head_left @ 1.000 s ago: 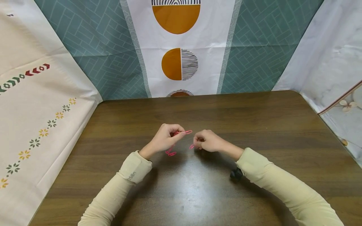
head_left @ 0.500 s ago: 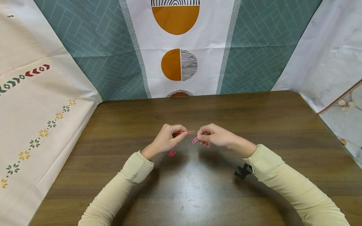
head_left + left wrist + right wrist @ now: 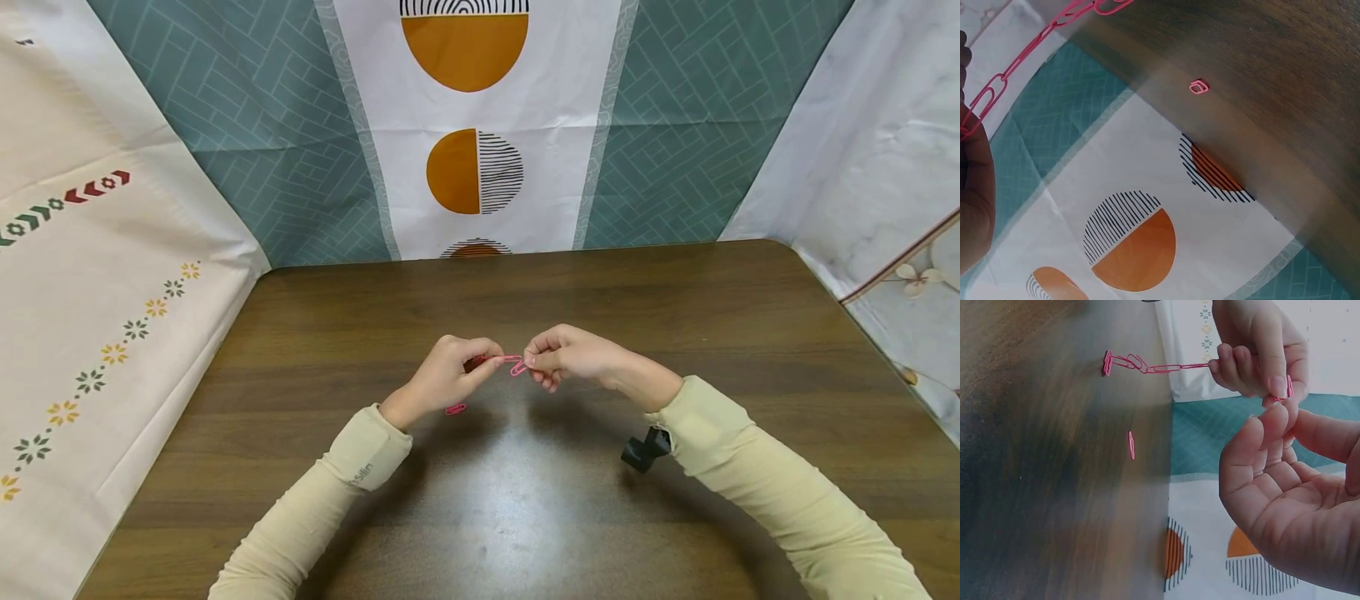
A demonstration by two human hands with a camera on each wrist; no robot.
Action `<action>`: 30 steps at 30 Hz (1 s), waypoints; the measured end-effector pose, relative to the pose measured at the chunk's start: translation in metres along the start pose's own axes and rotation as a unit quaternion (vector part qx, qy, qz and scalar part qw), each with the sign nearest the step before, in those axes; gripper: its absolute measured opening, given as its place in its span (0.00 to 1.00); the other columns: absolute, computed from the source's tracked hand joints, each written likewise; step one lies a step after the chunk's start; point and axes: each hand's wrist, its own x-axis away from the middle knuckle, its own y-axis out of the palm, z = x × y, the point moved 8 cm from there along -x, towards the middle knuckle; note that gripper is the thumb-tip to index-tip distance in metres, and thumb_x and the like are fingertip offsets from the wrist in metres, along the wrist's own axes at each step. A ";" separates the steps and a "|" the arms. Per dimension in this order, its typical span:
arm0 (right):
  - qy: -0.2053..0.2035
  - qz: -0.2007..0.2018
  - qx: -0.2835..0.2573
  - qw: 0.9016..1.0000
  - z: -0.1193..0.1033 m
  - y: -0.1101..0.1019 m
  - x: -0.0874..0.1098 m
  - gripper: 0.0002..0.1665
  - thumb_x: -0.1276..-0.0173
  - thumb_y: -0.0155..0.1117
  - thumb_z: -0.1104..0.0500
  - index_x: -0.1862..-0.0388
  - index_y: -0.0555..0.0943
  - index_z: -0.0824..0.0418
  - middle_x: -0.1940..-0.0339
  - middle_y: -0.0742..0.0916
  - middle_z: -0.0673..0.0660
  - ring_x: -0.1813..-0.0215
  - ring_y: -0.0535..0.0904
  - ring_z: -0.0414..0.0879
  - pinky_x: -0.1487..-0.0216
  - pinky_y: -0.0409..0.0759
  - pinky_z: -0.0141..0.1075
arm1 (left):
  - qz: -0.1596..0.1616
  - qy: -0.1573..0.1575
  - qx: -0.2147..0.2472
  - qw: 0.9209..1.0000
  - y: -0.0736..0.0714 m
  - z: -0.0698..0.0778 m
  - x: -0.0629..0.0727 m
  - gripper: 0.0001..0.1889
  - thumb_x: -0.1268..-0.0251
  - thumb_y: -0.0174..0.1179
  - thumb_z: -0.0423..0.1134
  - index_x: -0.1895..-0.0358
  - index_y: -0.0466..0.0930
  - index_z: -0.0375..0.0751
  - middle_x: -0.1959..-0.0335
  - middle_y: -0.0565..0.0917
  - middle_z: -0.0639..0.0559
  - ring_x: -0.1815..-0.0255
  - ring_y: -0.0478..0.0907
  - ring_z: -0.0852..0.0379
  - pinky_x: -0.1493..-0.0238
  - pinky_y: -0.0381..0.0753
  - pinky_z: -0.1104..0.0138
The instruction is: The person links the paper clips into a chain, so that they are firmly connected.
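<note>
My left hand (image 3: 450,375) pinches a chain of pink paper clips (image 3: 1163,368) near its upper end. The rest hangs below the fingers, down to several bunched clips (image 3: 456,409) at the table. One clip of the chain sticks out to the right of the fingertips. My right hand (image 3: 568,357) pinches a single pink paper clip (image 3: 517,369) between thumb and forefinger. It meets the chain's end clip; whether they are hooked together I cannot tell. In the right wrist view both hands' fingertips are close together, covering much of the clips.
Another pink paper clip (image 3: 1131,445) lies loose on the brown wooden table (image 3: 375,308). Under my right sleeve a black device (image 3: 645,450) sticks out. Patterned cloths (image 3: 300,150) hang behind and beside the table.
My right hand has lifted its paper clip from near the table, up to the left hand's height, then brought it against the chain's end clip. My left hand has shifted slightly right.
</note>
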 end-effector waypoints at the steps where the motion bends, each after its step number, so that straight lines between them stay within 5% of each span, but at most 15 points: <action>1: 0.004 0.000 -0.004 1.000 0.000 0.000 0.000 0.09 0.31 0.49 0.67 0.68 0.74 0.70 0.78 0.76 0.55 0.77 0.71 0.42 0.73 0.73 0.30 | -0.002 0.003 -0.003 1.000 0.000 0.001 0.000 0.03 0.41 0.59 0.30 0.70 0.80 0.36 0.85 0.69 0.57 0.85 0.60 0.65 0.82 0.60 0.75; 18: 0.042 -0.012 -0.060 0.997 0.009 0.000 -0.003 0.08 0.33 0.49 0.66 0.70 0.74 0.66 0.81 0.75 0.53 0.79 0.71 0.42 0.73 0.72 0.32 | 0.005 0.068 -0.100 0.993 0.000 0.014 0.003 0.01 0.45 0.61 0.28 0.69 0.81 0.35 0.78 0.81 0.53 0.83 0.67 0.65 0.79 0.69 0.74; 30: 0.006 0.089 -0.055 0.995 0.007 -0.017 0.002 0.09 0.33 0.48 0.66 0.73 0.72 0.65 0.81 0.74 0.54 0.79 0.71 0.42 0.72 0.74 0.33 | 0.000 0.041 -0.081 0.996 0.000 0.010 0.007 0.03 0.42 0.59 0.32 0.69 0.80 0.36 0.85 0.73 0.57 0.86 0.62 0.67 0.83 0.63 0.76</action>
